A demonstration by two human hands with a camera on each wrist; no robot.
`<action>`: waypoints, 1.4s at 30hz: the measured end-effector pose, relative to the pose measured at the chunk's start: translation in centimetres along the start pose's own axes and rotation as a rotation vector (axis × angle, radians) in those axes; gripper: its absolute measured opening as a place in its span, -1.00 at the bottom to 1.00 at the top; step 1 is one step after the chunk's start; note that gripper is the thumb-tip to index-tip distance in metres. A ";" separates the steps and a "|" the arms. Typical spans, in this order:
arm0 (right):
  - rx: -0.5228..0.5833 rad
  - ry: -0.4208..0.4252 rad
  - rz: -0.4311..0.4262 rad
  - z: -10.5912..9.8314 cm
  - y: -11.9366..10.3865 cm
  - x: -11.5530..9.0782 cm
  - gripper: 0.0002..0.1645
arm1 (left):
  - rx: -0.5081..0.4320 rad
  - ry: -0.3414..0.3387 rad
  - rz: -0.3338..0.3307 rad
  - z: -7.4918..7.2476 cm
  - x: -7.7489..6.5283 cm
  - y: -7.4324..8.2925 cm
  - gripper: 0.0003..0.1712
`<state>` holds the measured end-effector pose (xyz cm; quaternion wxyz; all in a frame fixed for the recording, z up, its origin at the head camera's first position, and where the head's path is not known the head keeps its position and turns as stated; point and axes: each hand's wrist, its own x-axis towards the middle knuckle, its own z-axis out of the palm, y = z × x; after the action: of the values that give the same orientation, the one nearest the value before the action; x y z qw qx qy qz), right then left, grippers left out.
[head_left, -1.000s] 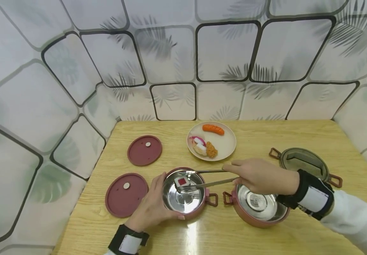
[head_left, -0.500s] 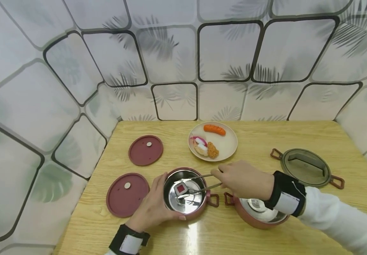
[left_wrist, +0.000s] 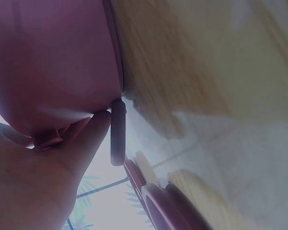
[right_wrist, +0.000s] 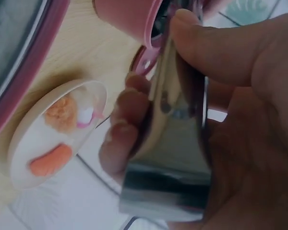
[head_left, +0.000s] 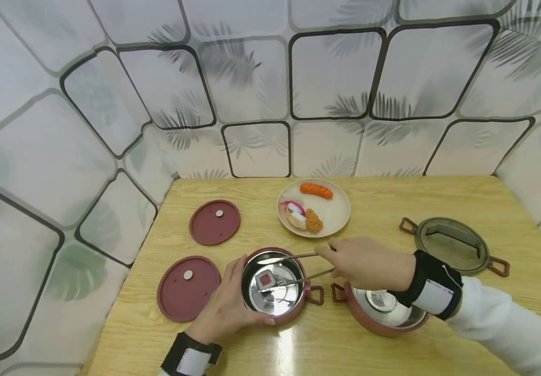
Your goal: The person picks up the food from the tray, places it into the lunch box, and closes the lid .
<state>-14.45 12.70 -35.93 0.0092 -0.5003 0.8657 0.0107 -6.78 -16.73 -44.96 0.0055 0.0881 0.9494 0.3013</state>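
Observation:
My left hand (head_left: 225, 308) grips the left side of a dark-pink steel-lined pot (head_left: 294, 314); in the left wrist view its fingers are around the handle on the pot's wall (left_wrist: 57, 57). My right hand (head_left: 369, 263) holds metal tongs (right_wrist: 165, 177), thumb on one arm and fingers curled round the other. The tongs' two arms are spread inside the pot. A square sushi roll piece (head_left: 265, 280) with a red centre sits low in the pot, beside the front arm's tip.
A second pink pot (head_left: 378, 326) stands right, partly under my right forearm. Behind it lies a see-through lid (head_left: 451, 245). A plate (head_left: 336, 209) at the back bears a sausage (head_left: 316, 190), fried chicken (head_left: 314, 221) and sushi (head_left: 297, 215). Two maroon lids (head_left: 214, 230) lie left.
The sushi roll piece has gone lower in the pot. My right hand moved left with the tongs, then slightly back right, and the arms now stand wider apart. My left hand stayed put.

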 end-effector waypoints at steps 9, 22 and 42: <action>0.077 0.194 0.159 -0.8 5.4 -1.1 -0.42 | -0.012 -0.011 -0.006 -0.1 -0.1 0.0 0.56; 0.040 0.200 0.467 4.3 11.8 -1.4 -0.54 | 0.004 -0.050 -0.002 0.0 -0.2 0.1 0.54; 0.106 0.154 0.524 5.6 13.0 -1.5 -0.79 | 0.016 -0.031 -0.030 -0.2 -0.1 0.3 0.54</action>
<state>-24.98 20.65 -41.38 -0.0337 -0.2577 0.9630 -0.0707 -6.66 -16.67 -44.62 0.0241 0.0787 0.9528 0.2922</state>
